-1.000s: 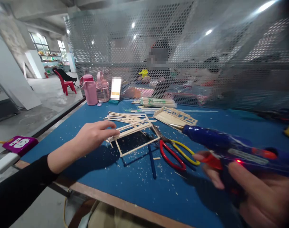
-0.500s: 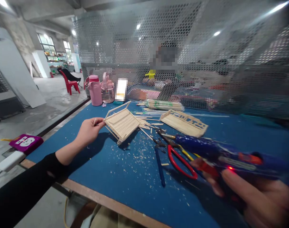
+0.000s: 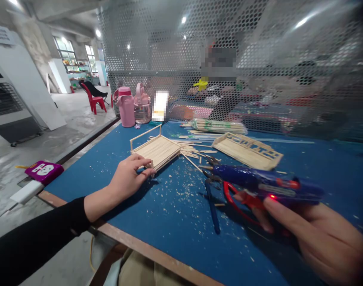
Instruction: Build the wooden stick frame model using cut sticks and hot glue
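Observation:
My right hand [image 3: 315,230] is wrapped round a blue hot glue gun [image 3: 253,180] with a lit red light. Its nozzle points left across the table. My left hand [image 3: 130,174] is at the near corner of a small platform built of wooden sticks [image 3: 157,149]; thumb and fingers pinch what looks like a short wooden stick, mostly hidden by the fingertips. A thin stick rail stands along the platform's far left side. Under the glue gun lie pliers with red handles [image 3: 233,202] and a tool with a blue handle [image 3: 212,208], both partly covered.
Behind lie loose sticks [image 3: 191,149], a bagged stick bundle [image 3: 220,126] and a second stick piece with cut-outs [image 3: 249,153]. A pink jug [image 3: 127,107] and a bottle [image 3: 142,109] stand at the back left, before a perforated screen [image 3: 169,47]. A purple power strip [image 3: 45,171] is left.
The stick platform has gone from tilted up in my left hand to lying level. My left hand has shifted to its near corner. The glue gun has moved left, and the view has shifted slightly.

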{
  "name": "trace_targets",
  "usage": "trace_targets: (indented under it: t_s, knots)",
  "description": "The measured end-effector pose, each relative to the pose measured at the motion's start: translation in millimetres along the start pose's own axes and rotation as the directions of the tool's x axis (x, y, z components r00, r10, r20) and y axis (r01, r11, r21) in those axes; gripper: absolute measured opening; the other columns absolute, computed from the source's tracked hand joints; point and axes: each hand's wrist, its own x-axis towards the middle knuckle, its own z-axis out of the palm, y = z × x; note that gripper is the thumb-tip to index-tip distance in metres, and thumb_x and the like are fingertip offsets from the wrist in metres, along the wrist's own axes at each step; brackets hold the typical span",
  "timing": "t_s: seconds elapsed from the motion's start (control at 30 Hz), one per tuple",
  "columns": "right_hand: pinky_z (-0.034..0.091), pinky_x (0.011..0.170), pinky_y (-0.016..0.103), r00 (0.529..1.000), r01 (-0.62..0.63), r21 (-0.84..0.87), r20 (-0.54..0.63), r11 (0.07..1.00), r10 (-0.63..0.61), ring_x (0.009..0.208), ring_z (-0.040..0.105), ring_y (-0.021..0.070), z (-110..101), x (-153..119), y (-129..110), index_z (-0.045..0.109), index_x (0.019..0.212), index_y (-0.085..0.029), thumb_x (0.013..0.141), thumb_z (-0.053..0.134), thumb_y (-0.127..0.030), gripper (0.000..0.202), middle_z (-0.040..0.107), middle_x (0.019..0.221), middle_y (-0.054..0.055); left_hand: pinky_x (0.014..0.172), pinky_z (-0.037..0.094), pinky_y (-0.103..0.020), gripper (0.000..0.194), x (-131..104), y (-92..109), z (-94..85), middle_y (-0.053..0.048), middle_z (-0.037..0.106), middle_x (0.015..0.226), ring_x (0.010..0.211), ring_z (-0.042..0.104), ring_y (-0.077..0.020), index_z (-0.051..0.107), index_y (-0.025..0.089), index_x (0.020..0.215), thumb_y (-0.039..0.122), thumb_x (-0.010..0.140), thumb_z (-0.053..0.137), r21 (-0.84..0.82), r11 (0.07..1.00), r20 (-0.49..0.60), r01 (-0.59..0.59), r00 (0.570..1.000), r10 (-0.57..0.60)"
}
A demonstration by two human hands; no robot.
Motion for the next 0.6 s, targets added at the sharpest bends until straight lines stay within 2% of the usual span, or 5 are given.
trace_targets:
  t_s: [0.07, 0.4, 0.5, 0.6]
  knots:
    - [0.042, 0.046, 0.029, 0.998, -0.007, 0.002, 0.054, 1.0, 0.007, 0.048, 0.05, 0.0167, 1.3, 1.3, -1.1, 0.055, 0.043, -0.022, 0.072, 0.047, -0.067, 0.054, 0.055, 0.048, 0.005, 0.068, 0.048, -0.025, 0.013, 2.8, -0.9, 5.0, -0.004, 0.067, 0.079, 0.073, 0.061, -0.0135, 0.069, 0.019, 0.083, 0.026, 0.078, 0.06, 0.02, 1.0, 0.003, -0.004, 1.0, 0.004]
    - [0.042, 0.046, 0.028, 0.998, -0.03, 0.016, 0.049, 0.999, 0.029, 0.041, 0.042, 0.0139, 3.8, -1.2, 1.3, 0.054, 0.043, -0.022, 0.07, 0.048, -0.068, 0.053, 0.05, 0.043, 0.003, 0.068, 0.049, -0.026, 0.013, 5.5, -6.8, 7.9, -0.002, 0.07, 0.077, 0.071, 0.063, -0.0137, 0.069, 0.021, 0.077, 0.025, 0.08, 0.057, 0.022, 1.0, 0.022, -0.011, 1.0, 0.011]
    - [0.042, 0.045, 0.028, 0.997, -0.024, 0.023, 0.07, 0.999, 0.022, 0.043, 0.045, 0.0145, 5.9, -1.7, -3.3, 0.054, 0.044, -0.022, 0.07, 0.048, -0.067, 0.052, 0.053, 0.045, 0.003, 0.069, 0.048, -0.026, 0.012, 3.5, -6.5, 6.0, -0.002, 0.071, 0.08, 0.074, 0.063, -0.0142, 0.068, 0.022, 0.079, 0.026, 0.079, 0.058, -0.006, 1.0, 0.03, 0.002, 1.0, -0.002]
    - [0.042, 0.046, 0.028, 0.996, -0.029, 0.013, 0.087, 0.999, 0.028, 0.042, 0.044, 0.0145, 5.5, -2.8, -5.7, 0.053, 0.044, -0.022, 0.07, 0.047, -0.068, 0.053, 0.052, 0.044, 0.004, 0.062, 0.047, -0.025, 0.016, 2.4, -8.9, -4.3, -0.003, 0.069, 0.08, 0.066, 0.06, -0.0129, 0.066, 0.02, 0.086, 0.03, 0.079, 0.056, -0.043, 0.992, -0.099, 0.12, 0.987, -0.124]
